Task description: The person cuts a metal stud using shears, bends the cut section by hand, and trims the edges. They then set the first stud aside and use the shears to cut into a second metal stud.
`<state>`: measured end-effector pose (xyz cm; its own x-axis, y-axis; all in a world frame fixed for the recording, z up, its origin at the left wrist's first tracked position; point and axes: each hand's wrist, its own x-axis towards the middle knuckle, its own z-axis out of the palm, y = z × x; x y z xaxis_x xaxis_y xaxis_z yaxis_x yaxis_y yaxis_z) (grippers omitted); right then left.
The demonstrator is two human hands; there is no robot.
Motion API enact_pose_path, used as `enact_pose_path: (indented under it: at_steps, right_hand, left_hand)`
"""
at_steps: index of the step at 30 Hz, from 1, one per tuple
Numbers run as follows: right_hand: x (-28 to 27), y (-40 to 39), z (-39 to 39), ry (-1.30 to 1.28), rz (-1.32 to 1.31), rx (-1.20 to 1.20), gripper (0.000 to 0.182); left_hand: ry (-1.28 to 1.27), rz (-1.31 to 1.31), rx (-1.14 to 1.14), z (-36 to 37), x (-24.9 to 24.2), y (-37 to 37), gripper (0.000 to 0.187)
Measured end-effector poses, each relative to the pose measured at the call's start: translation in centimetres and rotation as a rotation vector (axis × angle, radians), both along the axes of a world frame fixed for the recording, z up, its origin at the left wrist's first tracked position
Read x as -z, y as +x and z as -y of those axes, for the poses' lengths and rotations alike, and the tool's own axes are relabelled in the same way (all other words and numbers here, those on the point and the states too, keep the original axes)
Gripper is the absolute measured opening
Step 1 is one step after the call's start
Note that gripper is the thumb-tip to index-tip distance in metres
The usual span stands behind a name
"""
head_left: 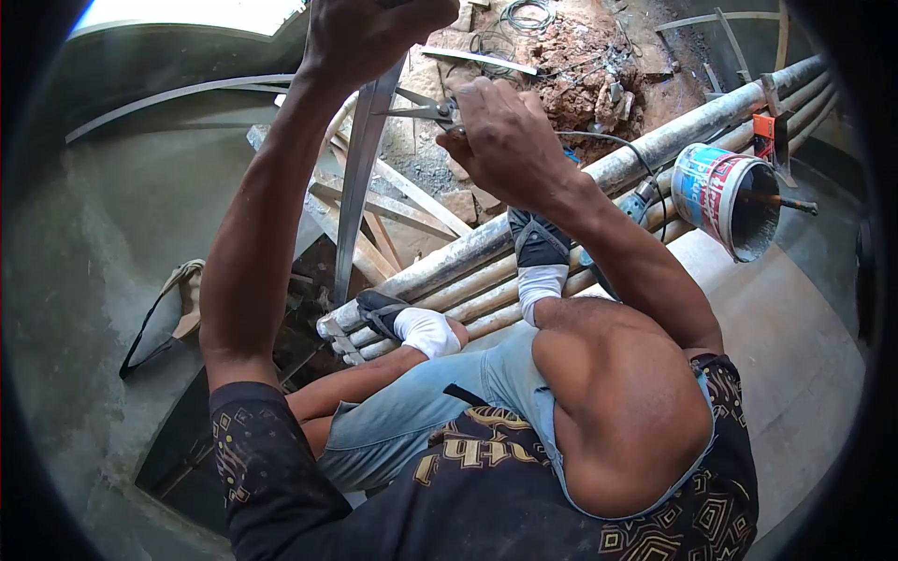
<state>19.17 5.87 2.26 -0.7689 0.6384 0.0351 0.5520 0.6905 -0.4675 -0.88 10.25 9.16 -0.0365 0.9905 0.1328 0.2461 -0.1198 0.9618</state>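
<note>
My right hand (pixel 510 140) is closed round the handles of metal snips (pixel 421 110), whose blades are apart and point left. The blades lie close to a long grey metal strip (pixel 360 187) that runs down past my feet. At the top edge of the view my left hand (pixel 379 37) is raised, with its fingers closed near the upper end of this strip. What its fingers grip is partly cut off by the frame edge.
My feet rest by a bundle of pipes (pixel 589 187) running diagonally. A paint bucket (pixel 728 198) with a stick lies tilted on the right. A blue tool (pixel 636 206) with a cable is near it. Wooden battens (pixel 412 192), wire coils (pixel 527 14) and rubble (pixel 589 84) lie beyond.
</note>
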Motion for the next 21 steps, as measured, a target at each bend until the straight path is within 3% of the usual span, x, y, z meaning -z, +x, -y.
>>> enact_pose_path:
  at_steps: [10,12,15,19,20,21]
  right_hand:
    - [-0.7,-2.1,-0.2,0.186,-0.013,-0.010,0.039]
    - [-1.3,-2.1,-0.3,0.077,-0.003,0.011,0.037]
    - [-1.2,-2.3,-0.5,-0.021,-0.042,0.034,0.028]
    - [-1.2,-2.5,-1.2,-0.101,0.044,0.054,0.031]
    - [-1.4,-2.6,-1.2,-0.155,0.048,0.087,0.032]
    - [-1.7,-2.8,-1.3,-0.215,0.086,0.108,0.029]
  left_hand:
    - [0.064,0.093,0.038,0.1,0.1,-0.1,0.034]
    - [0.162,-0.084,0.024,0.2,-0.2,-0.1,0.035]
    - [0.142,-0.077,0.017,0.1,0.2,-0.3,0.036]
    - [0.143,0.022,0.052,0.1,0.3,-0.5,0.041]
    - [0.155,-0.073,0.053,0.2,0.3,-0.9,0.044]
    - [0.048,0.084,0.064,0.3,-0.3,-0.4,0.045]
